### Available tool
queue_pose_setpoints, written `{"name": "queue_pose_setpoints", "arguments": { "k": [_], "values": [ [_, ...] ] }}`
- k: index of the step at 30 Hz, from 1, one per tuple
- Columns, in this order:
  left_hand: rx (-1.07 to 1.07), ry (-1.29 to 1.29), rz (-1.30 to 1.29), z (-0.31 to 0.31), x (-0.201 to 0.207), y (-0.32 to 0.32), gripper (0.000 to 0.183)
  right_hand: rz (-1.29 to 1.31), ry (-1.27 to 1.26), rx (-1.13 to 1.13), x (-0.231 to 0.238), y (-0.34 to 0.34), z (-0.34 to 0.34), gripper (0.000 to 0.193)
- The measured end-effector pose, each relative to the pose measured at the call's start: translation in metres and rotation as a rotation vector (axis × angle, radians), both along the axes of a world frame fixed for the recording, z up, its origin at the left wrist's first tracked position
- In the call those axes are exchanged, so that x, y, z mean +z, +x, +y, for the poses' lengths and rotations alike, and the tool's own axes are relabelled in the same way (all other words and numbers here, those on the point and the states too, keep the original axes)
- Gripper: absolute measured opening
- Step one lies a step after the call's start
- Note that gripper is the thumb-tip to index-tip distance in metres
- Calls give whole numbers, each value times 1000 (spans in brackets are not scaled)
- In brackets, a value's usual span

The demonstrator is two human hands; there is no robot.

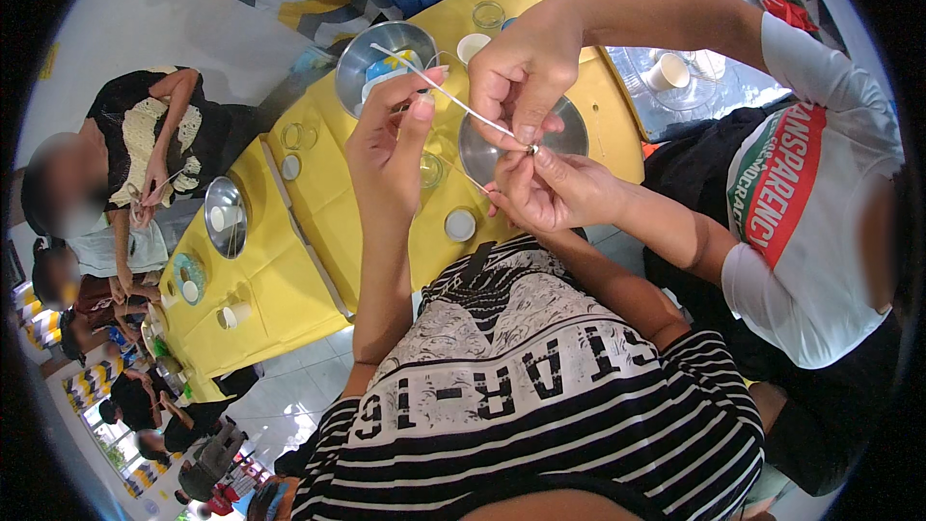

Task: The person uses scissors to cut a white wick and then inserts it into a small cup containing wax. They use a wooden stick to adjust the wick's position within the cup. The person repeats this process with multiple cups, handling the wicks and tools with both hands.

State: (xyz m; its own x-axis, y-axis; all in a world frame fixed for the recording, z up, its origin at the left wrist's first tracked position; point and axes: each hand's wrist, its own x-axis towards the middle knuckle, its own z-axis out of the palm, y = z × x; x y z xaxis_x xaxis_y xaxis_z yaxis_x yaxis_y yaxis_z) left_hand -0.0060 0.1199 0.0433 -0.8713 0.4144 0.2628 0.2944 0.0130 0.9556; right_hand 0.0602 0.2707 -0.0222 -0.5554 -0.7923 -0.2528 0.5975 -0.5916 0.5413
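Observation:
My left hand [388, 140] is raised over the yellow table, its thumb and index finger closed in a pinch. A small dark bit shows between the fingertips, too small to name. My right hand [495, 201] is mostly hidden behind a co-worker's hand; its fingertips are at the lower end of a thin pale strand [470, 178]. To the right, a co-worker's upper hand [526, 68] and lower hand [564, 188] meet at a small metal piece [532, 149] at the end of a white cord [449, 96]. That cord slants up past my left fingertips.
On the yellow table [323, 188] stand a steel bowl [352, 63] with packets, another steel bowl [576, 130], a glass jar [430, 171] and a white-topped jar [460, 224]. Another person stands across the table. More people and a steel bowl [225, 232] are at left.

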Motion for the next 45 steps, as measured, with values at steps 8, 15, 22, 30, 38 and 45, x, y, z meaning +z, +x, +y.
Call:
{"name": "queue_pose_setpoints", "arguments": {
  "k": [8,15,22,30,38,45],
  "values": [
    [10,38,-18,0,4,1,22,-30,-3,-2,1,3,1,15],
    [-19,68,-39,2,8,3,16,-100,-37,-13,1,4,-1,14],
    [-22,58,-30,0,8,6,17,-141,-76,-30,-2,7,-2,14],
    [4,64,-14,-2,9,8,18,-167,-96,-16,-2,6,0,13],
    [44,36,-83,-1,10,4,24,-202,-120,1,-3,8,-2,13],
    [18,102,-103,1,9,1,22,-313,-178,105,-3,11,15,13]
  ]
}}
